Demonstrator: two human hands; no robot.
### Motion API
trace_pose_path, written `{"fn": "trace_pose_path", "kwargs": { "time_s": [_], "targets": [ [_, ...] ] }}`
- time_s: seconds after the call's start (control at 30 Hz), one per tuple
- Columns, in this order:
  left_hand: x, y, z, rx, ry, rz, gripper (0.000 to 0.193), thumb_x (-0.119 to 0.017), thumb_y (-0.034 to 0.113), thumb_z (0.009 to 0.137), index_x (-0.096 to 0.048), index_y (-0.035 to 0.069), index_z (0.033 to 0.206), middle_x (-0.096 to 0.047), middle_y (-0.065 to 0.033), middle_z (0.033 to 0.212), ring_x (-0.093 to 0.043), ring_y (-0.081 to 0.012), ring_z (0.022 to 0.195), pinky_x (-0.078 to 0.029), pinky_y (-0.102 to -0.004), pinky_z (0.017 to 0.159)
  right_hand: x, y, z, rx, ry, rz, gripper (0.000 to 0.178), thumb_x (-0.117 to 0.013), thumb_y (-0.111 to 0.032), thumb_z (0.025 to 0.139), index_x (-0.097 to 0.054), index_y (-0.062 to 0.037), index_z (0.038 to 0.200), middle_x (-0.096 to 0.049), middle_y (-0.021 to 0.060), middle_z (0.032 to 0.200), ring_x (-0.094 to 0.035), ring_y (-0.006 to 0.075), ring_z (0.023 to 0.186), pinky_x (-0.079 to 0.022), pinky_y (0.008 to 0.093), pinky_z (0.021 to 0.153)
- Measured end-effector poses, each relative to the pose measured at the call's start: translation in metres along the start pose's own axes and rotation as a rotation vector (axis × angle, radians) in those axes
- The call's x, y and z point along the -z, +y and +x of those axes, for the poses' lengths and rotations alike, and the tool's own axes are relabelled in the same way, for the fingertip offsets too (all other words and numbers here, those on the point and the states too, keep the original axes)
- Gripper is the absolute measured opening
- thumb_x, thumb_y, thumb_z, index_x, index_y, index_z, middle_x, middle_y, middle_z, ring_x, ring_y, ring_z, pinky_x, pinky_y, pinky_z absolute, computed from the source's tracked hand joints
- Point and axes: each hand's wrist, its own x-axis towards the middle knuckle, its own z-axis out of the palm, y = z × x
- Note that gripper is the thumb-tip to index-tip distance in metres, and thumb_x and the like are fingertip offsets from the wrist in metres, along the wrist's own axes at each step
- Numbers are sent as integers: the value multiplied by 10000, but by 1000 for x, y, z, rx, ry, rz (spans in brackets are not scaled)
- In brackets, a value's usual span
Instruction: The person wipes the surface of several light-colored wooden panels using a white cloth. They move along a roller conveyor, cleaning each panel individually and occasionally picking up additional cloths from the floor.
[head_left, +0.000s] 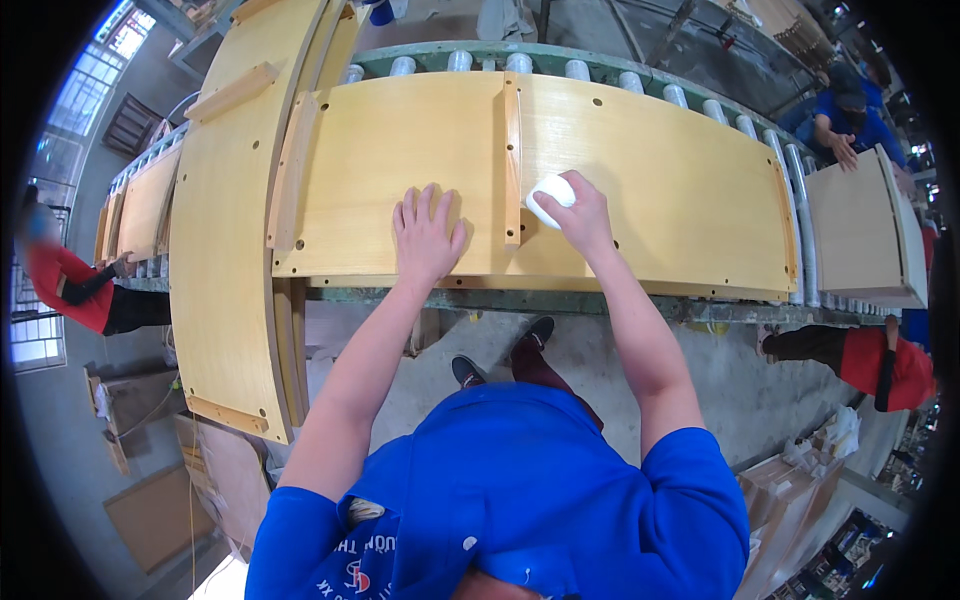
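A long yellow-varnished wooden panel (400, 140) lies flat on a roller conveyor before me, with a wooden batten (513, 150) across its middle and one at each end. My left hand (428, 236) rests flat on the panel left of the middle batten, fingers spread, holding nothing. In my right hand (588, 213), just right of that batten, is a rounded white object (550, 198), gripped between thumb and fingers. Its underside is hidden, and whether it is a pad or a small container I cannot tell.
Another stack of yellow panels (225, 210) stands at the left, overlapping the panel's end. Conveyor rollers (577, 70) run along the far side. A person in blue (845, 125) at the far right reaches over a box-like cabinet (862, 230). People in red (75, 275) stand at both sides.
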Motion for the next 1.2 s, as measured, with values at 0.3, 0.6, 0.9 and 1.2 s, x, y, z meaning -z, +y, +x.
{"fn": "trace_pose_path", "kwargs": {
  "time_s": [0.3,0.6,0.9,1.2],
  "targets": [
    [0,0,-3,19,-40,45,496,-507,360,857,-480,125,1292,-390,-148,1356,-295,-363,1288,-205,-485,1078,2,-4,-36,34,-18,-52,377,-706,-340,740,-606,-5,882,-621,166,802,-616,298,755,-481,375,675],
    [-2,6,0,38,-61,36,498,-495,364,861,-472,130,1300,-375,-143,1373,-279,-359,1300,-185,-477,1089,9,-9,-47,11,-35,-76,379,-700,-338,735,-606,-4,889,-625,170,822,-614,302,769,-481,373,692],
    [-6,7,3,88,-61,32,513,-460,371,859,-448,131,1312,-370,-166,1393,-278,-390,1315,-182,-537,1087,17,9,-71,-285,-96,410,357,-643,-311,808,-590,-16,1001,-637,88,825,-625,190,724,-500,303,592],
    [1,28,-8,117,81,-149,427,-529,343,793,-551,94,1139,-466,-142,1236,-331,-359,1253,-255,-517,1046,51,-31,5,-524,-481,1529,624,-501,-496,888,-317,-179,1393,-424,190,1301,-528,306,809,-426,298,472]
  ]
}}
